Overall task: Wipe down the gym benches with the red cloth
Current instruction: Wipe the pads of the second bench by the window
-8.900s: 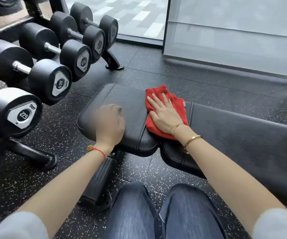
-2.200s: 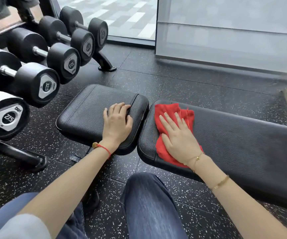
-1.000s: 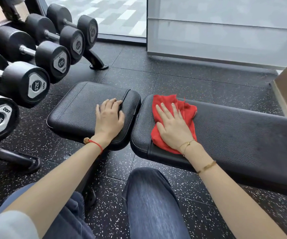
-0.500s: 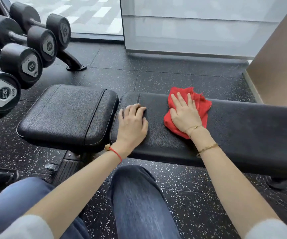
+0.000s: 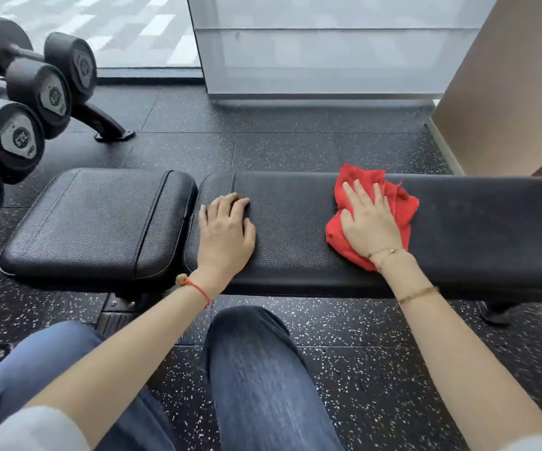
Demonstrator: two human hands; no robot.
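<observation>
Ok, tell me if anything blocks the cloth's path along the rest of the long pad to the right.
Nothing visible does. The right hand presses the red cloth flat on the long bench pad, whose surface to the right shows bare black. The left hand rests behind it, to the left.

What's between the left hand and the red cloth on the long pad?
Only bare black pad. In the head view nothing lies between the left hand and the red cloth, which the right hand presses flat.

Blue denim jeans [image 5: 256, 369] and pale grey sleeves [image 5: 32, 429]; red string bracelet [image 5: 198, 288] above the jeans, two thin gold bracelets [image 5: 417, 292] opposite it.
</observation>
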